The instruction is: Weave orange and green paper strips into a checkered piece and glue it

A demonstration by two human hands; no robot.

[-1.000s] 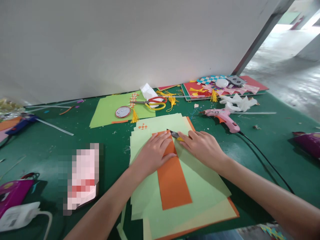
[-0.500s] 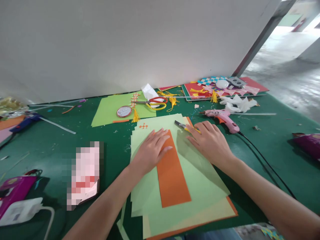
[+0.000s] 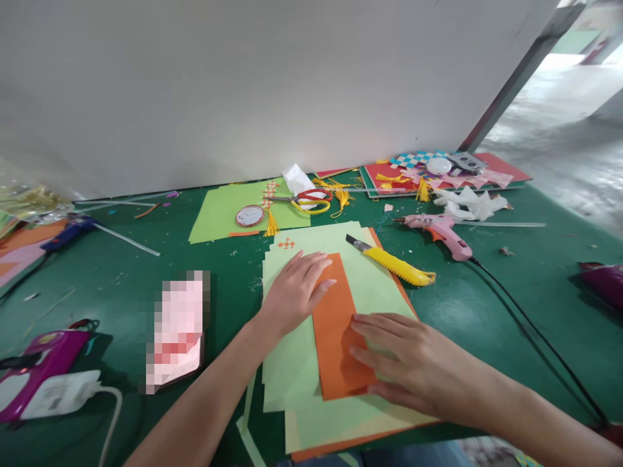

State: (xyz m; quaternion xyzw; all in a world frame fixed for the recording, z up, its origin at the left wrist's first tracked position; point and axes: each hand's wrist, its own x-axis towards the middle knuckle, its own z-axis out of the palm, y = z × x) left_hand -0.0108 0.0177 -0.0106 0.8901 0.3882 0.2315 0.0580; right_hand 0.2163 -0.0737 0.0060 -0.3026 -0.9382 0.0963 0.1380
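An orange paper strip (image 3: 335, 337) lies lengthwise on a stack of pale green paper sheets (image 3: 292, 350). My left hand (image 3: 296, 285) rests flat across the strip's upper left side, fingers stretched out and thumb apart. At the strip's lower right edge is my right hand (image 3: 403, 357), fingers extended, their tips touching the orange paper; part of the strip is hidden under it. A yellow utility knife (image 3: 396, 263) with its blade out lies on the stack's upper right, its handle end over the green table. Neither hand holds it.
A pink glue gun (image 3: 442, 230) with a black cord lies to the right. Behind the stack are scissors (image 3: 311, 206), a round tin (image 3: 250, 215) and yellow tassels (image 3: 271, 224). On the left are a blurred pink phone (image 3: 178, 331) and a purple power strip (image 3: 53, 363).
My right hand has let go of the utility knife, leaving it lying on the stack, and has moved down and toward me to the orange strip. My left hand stays on the strip.
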